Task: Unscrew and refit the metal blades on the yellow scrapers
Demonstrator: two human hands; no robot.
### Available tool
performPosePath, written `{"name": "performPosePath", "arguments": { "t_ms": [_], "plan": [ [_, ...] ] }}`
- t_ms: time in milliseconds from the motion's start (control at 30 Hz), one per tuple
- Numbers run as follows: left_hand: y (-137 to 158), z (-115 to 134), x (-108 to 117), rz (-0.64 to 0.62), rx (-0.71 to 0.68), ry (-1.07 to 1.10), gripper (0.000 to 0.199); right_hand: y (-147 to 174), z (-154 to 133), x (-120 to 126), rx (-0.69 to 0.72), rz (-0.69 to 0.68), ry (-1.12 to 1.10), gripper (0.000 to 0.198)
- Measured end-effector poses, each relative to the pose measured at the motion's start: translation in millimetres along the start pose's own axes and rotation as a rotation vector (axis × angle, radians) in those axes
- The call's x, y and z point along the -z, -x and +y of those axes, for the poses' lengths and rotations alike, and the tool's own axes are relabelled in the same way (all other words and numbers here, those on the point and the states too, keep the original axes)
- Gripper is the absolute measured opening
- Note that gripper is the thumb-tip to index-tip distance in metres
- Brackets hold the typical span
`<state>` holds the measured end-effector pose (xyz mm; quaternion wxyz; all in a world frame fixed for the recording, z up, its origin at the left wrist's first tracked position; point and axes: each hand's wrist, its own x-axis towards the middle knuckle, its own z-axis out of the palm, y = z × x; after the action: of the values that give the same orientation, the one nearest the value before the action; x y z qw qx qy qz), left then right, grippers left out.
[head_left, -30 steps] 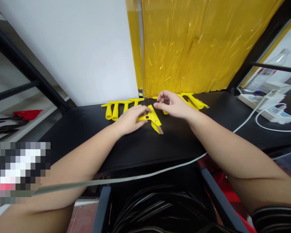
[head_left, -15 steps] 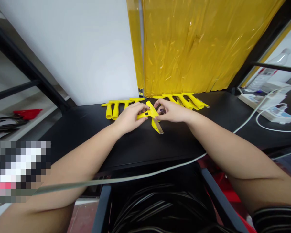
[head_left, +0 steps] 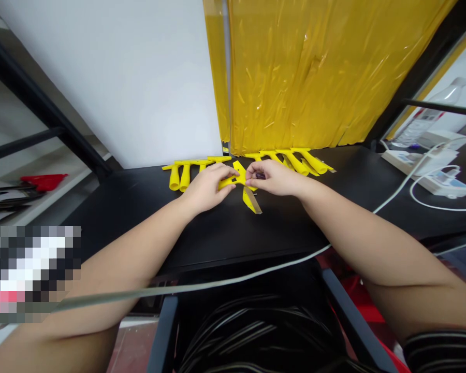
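A: Where do we have the yellow tool [head_left: 226, 183]?

B: In our left hand [head_left: 206, 189], thumb and fingers closed around its handle, so its head [head_left: 238, 170] juts out just right of that grip.

A: And our right hand [head_left: 275, 178]?

B: Its thumb and forefinger come together at the head, touching it. Whether they pinch anything we cannot tell (something dark seems to show inside the curled fingers, too small to name).

A: What sits closest?

B: A yellow plate [head_left: 248, 201] with a metal blade [head_left: 255, 202] along its edge, on our side of the fingertips. Whether it joins the head, we cannot see.

A: How do we work this well?

B: We'd best let the left grip stop any twisting, use light right-hand pressure, and mind that blade.

A: Farther out?

B: One row of yellow tools [head_left: 184, 177] beyond the left grip, another row [head_left: 306, 157] beyond the right hand, all on the black table [head_left: 217, 238].
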<state>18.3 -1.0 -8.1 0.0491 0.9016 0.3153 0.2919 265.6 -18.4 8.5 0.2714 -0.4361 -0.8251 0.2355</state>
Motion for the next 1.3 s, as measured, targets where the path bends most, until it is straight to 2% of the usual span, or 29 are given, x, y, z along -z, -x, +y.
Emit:
{"name": "performPosePath", "arguments": {
  "t_ms": [167,300,400,533,633,767,900,1000,1100,1200,1300],
  "plan": [
    [0.0,0.2,1.5,-0.023,-0.026,-0.019,0.021,-0.5,-0.2,-0.9,0.028,-0.029,0.090,0.009],
    [0.5,0.6,2.4,-0.054,-0.019,-0.051,0.020,-2.2,4.3,0.2,0.069,0.060,0.165,0.010],
    [0.9,-0.9,3.3,-0.037,0.016,-0.073,0.020,-2.7,7.8,5.6,0.015,0.074,0.190,0.009],
    [0.3,-5.2,4.8,-0.007,0.087,-0.093,0.020,-1.3,9.2,15.0,-0.134,-0.065,0.188,0.006],
    [-0.9,-8.2,4.8,0.025,0.141,-0.067,0.021,0.4,7.3,17.2,-0.152,-0.171,0.200,0.007],
    [-1.5,-10.7,2.6,0.086,0.246,0.096,0.025,2.1,3.1,10.2,-0.168,-0.306,0.267,0.005],
    [-2.2,-12.6,-0.7,0.108,0.365,0.336,0.031,2.5,1.4,3.4,-0.196,-0.354,0.290,0.003],
    [-4.3,-12.7,-2.9,0.151,0.476,0.533,0.032,2.3,1.7,5.5,-0.185,-0.313,0.255,0.001],
    [-7.2,-9.1,-4.0,0.192,0.573,0.734,0.031,1.6,0.2,9.2,-0.147,-0.150,0.153,0.008],
    [-10.5,-1.3,-4.4,0.266,0.660,0.911,0.030,1.0,-5.3,7.4,-0.137,-0.002,-0.031,0.019],
    [-13.7,9.0,-5.4,0.360,0.730,1.062,0.029,0.6,-13.3,-1.6,-0.142,0.027,-0.266,0.025]
  ]
}}
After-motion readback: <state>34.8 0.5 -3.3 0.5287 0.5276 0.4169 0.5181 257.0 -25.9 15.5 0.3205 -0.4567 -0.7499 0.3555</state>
